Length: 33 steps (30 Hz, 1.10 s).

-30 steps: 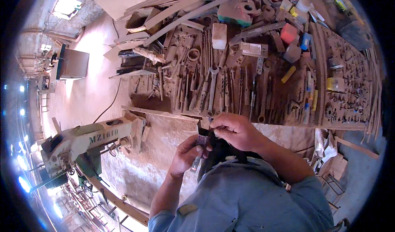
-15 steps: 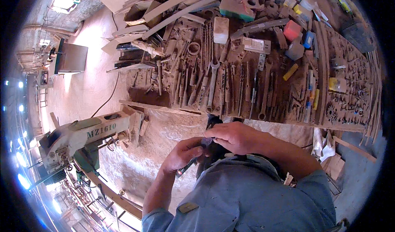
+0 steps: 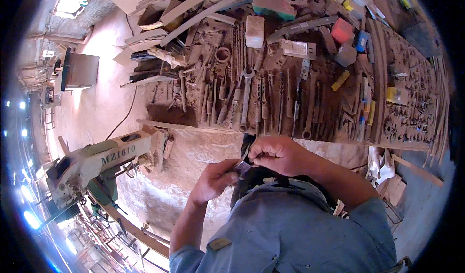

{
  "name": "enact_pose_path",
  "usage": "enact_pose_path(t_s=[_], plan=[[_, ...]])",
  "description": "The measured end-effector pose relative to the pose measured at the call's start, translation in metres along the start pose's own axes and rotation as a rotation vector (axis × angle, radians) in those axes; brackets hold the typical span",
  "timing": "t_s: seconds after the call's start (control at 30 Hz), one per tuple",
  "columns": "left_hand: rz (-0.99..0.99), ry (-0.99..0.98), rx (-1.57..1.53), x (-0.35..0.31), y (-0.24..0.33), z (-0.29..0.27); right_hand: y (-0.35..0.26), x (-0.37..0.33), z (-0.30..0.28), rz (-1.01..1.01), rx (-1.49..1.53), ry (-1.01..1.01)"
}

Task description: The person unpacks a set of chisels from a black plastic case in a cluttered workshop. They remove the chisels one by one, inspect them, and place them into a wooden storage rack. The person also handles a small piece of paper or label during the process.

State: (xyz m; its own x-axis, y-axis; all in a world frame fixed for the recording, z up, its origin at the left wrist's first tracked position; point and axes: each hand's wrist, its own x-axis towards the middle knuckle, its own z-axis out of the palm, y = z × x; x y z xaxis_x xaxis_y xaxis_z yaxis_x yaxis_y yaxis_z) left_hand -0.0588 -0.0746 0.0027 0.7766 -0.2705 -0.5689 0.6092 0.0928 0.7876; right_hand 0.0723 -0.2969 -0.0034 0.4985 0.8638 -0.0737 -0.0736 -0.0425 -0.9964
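Observation:
In front of my waist, my left hand is closed on a small flat purplish-grey piece, which sticks out past the thumb and fingers. What kind of thing it is cannot be made out. Close beside it, my right hand is pinched, thumb against the curled fingers. Anything between those fingertips is too small or hidden to name. Both hands are held off the workbench, just this side of its front edge. A combination wrench lies on the bench beyond them.
Dusty drill bits and tools cover the bench, with a white container, a red block and a yellow piece among them. A cream-coloured machine stands at the left. Long wooden strips lie across the back.
My right hand has drawn slightly up and away from the left, its fingers more curled. The flat piece in my left hand shows more now. The view has shifted slightly.

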Motion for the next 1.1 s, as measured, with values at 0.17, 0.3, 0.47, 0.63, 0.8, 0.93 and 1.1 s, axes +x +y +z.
enact_pose_path(t_s=[0.17,0.3,0.47,0.63,0.8,0.93,1.1], plan=[[0.129,0.093,0.108,0.007,0.002,0.001,-0.006,0.001,-0.003,-0.075,-0.114,0.114],[0.161,0.147,0.095,0.009,-0.003,0.004,-0.011,-0.001,-0.009,-0.039,-0.253,0.057],[0.162,0.16,0.208,0.011,-0.011,0.003,-0.008,-0.002,-0.01,-0.024,-0.331,-0.01],[0.168,0.154,0.13,0.011,-0.012,0.01,0.003,-0.004,-0.009,-0.036,-0.27,-0.048],[-0.132,0.187,0.083,0.022,0.019,0.017,0.032,-0.001,0.003,-0.007,-0.142,0.147],[-0.244,0.085,0.248,0.036,0.047,0.01,0.043,0.03,0.0,0.406,0.33,0.138],[-0.128,0.017,-0.382,0.024,0.085,-0.003,0.082,0.042,-0.018,0.425,1.033,0.338]])
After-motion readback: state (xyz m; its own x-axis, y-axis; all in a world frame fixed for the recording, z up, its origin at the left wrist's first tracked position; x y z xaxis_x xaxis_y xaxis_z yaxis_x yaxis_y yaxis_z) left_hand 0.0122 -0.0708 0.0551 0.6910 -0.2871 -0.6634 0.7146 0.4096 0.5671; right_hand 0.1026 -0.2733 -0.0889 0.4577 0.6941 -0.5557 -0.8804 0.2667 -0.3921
